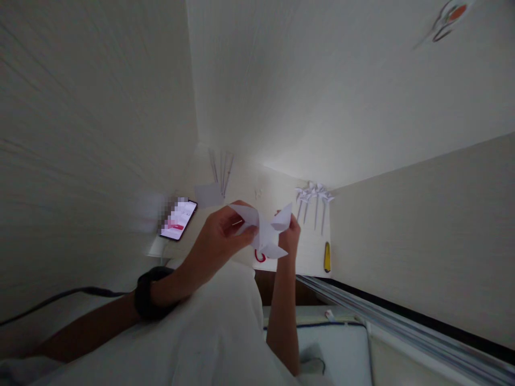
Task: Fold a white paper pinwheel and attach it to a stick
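Note:
A white folded paper pinwheel (263, 233) with pointed, curled blades is held up above the table. My left hand (227, 230) is closed on its left side, thumb and fingers pinching the paper. At the pinwheel's right blade, my right hand (290, 230) has its fingers closed around the paper edge, partly hidden behind it. Red scissor handles (260, 256) show on the table just below the pinwheel, partly covered by it.
On the white table (241, 171) lie thin sticks (223, 174), a square paper sheet (209, 195) and a lit phone (179, 219) at left. Several finished paper pinwheels on sticks (316, 193) and a yellow cutter (327, 257) lie at right. Walls rise close around.

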The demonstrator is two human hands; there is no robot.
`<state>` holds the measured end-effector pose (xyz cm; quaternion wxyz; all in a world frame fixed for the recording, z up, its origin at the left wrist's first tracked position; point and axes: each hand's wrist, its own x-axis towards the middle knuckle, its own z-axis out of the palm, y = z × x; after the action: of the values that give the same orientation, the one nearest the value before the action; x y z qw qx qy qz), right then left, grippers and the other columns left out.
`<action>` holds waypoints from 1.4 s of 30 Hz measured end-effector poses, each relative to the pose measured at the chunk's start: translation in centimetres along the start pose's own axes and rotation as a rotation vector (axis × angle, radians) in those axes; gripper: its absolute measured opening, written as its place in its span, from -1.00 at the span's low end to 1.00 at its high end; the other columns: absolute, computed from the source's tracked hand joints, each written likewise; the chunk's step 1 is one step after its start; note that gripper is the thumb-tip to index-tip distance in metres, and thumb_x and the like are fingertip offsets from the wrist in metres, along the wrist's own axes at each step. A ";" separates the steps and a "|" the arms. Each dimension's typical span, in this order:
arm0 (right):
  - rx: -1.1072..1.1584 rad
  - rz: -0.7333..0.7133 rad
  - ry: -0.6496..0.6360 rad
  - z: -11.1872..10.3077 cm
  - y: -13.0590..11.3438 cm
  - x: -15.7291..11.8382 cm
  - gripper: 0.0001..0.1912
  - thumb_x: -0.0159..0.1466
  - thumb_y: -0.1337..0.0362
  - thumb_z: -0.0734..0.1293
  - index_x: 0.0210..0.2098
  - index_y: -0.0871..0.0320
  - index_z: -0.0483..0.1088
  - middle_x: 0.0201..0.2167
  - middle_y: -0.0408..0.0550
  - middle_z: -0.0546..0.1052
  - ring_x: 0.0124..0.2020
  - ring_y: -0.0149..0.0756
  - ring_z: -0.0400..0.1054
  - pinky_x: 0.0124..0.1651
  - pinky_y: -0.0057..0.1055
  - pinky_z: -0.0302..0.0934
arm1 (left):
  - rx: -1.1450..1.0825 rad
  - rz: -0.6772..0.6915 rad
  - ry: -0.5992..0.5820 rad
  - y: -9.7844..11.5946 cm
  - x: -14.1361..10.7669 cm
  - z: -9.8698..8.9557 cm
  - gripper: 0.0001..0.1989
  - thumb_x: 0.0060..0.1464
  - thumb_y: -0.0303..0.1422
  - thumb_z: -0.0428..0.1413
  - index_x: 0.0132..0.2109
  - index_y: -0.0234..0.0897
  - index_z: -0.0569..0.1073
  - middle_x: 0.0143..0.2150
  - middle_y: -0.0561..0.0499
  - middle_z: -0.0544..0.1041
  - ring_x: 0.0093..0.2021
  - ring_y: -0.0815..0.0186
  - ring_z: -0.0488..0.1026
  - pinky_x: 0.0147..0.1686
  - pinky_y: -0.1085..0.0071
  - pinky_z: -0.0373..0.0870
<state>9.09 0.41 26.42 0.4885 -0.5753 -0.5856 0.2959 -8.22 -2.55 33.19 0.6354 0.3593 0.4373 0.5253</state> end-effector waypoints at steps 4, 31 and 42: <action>0.324 0.076 0.172 -1.7 -5.1 -1.2 -0.98 0.21 0.38 0.31 -0.36 0.19 0.38 -0.46 -0.21 0.43 -0.52 -0.57 0.28 -0.42 -0.56 0.21 | 0.057 0.115 -0.009 0.4 -0.2 -0.1 -0.88 -0.10 -0.62 0.11 -0.41 -0.34 0.44 -0.41 0.10 0.43 -0.39 0.50 0.40 -0.39 0.67 0.35; -0.140 -0.095 0.047 -0.4 -11.6 -7.0 -0.87 0.13 0.42 0.41 -0.41 0.13 0.37 -0.50 -0.27 0.49 -0.46 -0.48 0.39 -0.28 -0.47 0.30 | 0.330 0.417 -0.004 0.5 -2.1 -0.4 -0.82 -0.03 -0.63 0.08 -0.33 -0.25 0.43 -0.37 0.10 0.45 -0.31 0.44 0.41 -0.31 0.52 0.32; -0.178 -0.147 0.198 0.3 -11.4 -6.9 -0.86 0.11 0.41 0.42 -0.44 0.15 0.36 -0.54 -0.28 0.46 -0.53 -0.52 0.35 -0.35 -0.50 0.29 | 0.348 0.457 -0.012 0.7 -2.1 -0.2 -0.80 -0.02 -0.64 0.07 -0.31 -0.26 0.43 -0.35 0.09 0.46 -0.29 0.43 0.42 -0.28 0.51 0.33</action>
<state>3.48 -8.02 35.11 0.5113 -0.5983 -0.5989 0.1480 -8.80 -4.50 34.09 0.4320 0.5554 0.4246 0.5698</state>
